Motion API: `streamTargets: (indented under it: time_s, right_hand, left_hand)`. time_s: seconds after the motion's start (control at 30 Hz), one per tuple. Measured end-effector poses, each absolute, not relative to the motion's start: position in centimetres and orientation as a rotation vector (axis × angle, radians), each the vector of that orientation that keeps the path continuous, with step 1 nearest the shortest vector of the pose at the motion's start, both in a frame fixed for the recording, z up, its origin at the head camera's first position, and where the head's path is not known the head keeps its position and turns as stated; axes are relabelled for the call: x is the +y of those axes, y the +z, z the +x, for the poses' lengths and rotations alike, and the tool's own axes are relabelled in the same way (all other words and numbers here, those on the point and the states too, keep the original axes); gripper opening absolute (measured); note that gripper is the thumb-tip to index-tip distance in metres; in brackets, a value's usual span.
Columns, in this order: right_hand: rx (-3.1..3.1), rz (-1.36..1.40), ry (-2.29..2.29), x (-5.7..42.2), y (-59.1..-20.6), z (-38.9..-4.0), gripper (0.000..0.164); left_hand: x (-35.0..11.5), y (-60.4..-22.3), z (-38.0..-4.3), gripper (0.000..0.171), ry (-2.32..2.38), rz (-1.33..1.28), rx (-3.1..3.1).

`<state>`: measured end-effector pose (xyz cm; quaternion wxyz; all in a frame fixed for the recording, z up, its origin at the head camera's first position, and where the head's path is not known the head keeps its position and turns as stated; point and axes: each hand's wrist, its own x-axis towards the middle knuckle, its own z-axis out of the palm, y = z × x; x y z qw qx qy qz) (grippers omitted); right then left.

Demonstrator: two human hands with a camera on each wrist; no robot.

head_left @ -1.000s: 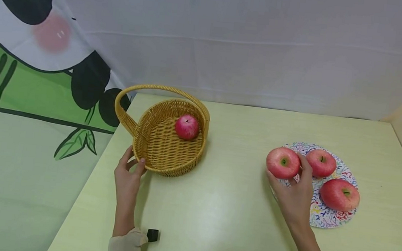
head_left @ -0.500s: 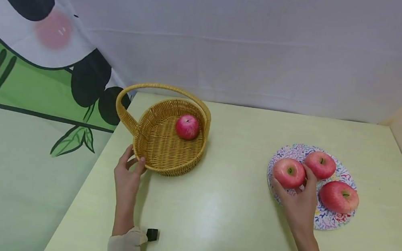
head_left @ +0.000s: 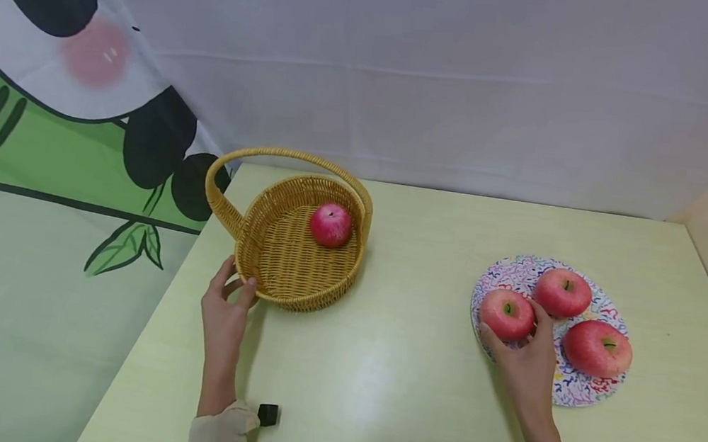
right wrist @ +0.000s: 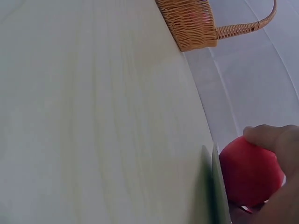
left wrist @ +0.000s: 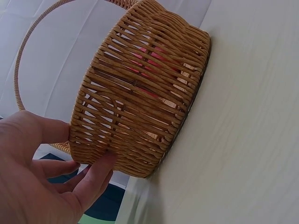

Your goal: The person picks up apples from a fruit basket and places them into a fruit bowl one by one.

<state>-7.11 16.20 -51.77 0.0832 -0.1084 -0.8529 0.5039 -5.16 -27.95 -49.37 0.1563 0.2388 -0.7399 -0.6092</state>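
Red apple [head_left: 507,313], green stem dip, rt hand [head_left: 522,362] gripping

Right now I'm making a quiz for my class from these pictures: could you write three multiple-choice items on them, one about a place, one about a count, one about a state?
1. Where does the lone apple lie?
A. in the wicker basket
B. on the bare table
C. in the left hand

2. How many apples are on the patterned plate?
A. one
B. three
C. five

3. What is the right hand doing?
A. lying flat on the table
B. holding the basket's handle
C. gripping the plate's leftmost apple

Key: 1 A, it shows red inside the basket wall; 2 B, three red apples sit on the plate; 3 C, its fingers curl round that apple.
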Motion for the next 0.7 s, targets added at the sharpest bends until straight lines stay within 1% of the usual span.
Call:
streamTargets:
  time_s: [0.7]
  right_hand:
    - [-2.619, -0.321, 1.48, 16.28, -51.62, -7.34, 0.095]
  left_hand:
    - [-27.89, -49.51, -5.17, 0.061, -1.731, 0.677, -2.118]
